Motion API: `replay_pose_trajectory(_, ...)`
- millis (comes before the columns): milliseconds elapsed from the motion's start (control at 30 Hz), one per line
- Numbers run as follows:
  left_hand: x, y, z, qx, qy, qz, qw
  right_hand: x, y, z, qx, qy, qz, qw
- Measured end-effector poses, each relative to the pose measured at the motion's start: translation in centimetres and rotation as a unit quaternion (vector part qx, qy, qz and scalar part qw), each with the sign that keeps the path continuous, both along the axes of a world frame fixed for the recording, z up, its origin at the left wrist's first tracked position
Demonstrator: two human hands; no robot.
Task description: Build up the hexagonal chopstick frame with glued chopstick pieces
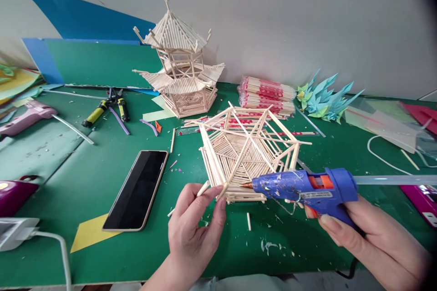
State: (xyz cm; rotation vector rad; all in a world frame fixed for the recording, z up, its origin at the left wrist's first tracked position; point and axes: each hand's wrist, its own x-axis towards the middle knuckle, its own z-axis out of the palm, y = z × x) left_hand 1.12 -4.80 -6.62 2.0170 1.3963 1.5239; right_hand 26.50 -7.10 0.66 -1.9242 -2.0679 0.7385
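Observation:
My left hand [194,229] pinches a short wooden stick [202,188] between thumb and fingers, right at the near corner of a hexagonal stick frame [246,157] on the green table [102,182]. My right hand [368,236] grips a blue hot glue gun [307,188]. Its orange-tipped nozzle points left at the frame's near edge, a few centimetres from the stick. A clear glue stick [392,180] juts from the gun's back.
A finished stick pagoda [179,68] stands at the back. Packs of chopsticks [266,95], blue paper cranes [324,97], a black phone [138,189], yellow-handled cutters [105,108], a pink glue gun [29,116] and loose stick offcuts lie around.

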Motion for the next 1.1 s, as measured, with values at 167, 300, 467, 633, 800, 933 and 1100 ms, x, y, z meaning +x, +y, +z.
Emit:
replay_pose_trajectory(167,-0.1,0.0,0.0,0.004,0.004,0.01,1.0,-0.4,-0.3,0.0,0.03,0.021,-0.05,0.998)
replay_pose_trajectory(300,0.1,0.1,0.2,0.01,0.005,0.014,1.0,-0.4,-0.5,-0.5,0.05,0.038,-0.081,0.995)
replay_pose_trajectory(467,0.1,0.1,0.1,0.011,-0.002,0.006,1.0,-0.2,-0.6,-0.8,0.064,0.048,-0.095,0.992)
replay_pose_trajectory(633,0.1,0.2,0.3,0.015,0.002,0.004,1.0,-0.8,-0.2,-0.2,0.047,0.054,-0.085,0.994)
replay_pose_trajectory(800,0.2,0.2,0.4,0.01,0.004,0.009,1.0,-0.8,-0.3,-0.2,0.052,0.056,-0.084,0.994)
replay_pose_trajectory(933,0.1,0.2,0.2,0.007,-0.006,0.006,1.0,0.2,-0.8,-0.7,0.054,0.052,-0.086,0.994)
replay_pose_trajectory(1100,0.0,0.0,-0.1,0.007,-0.003,0.004,1.0,0.9,-1.1,-1.0,0.025,0.048,-0.105,0.993)
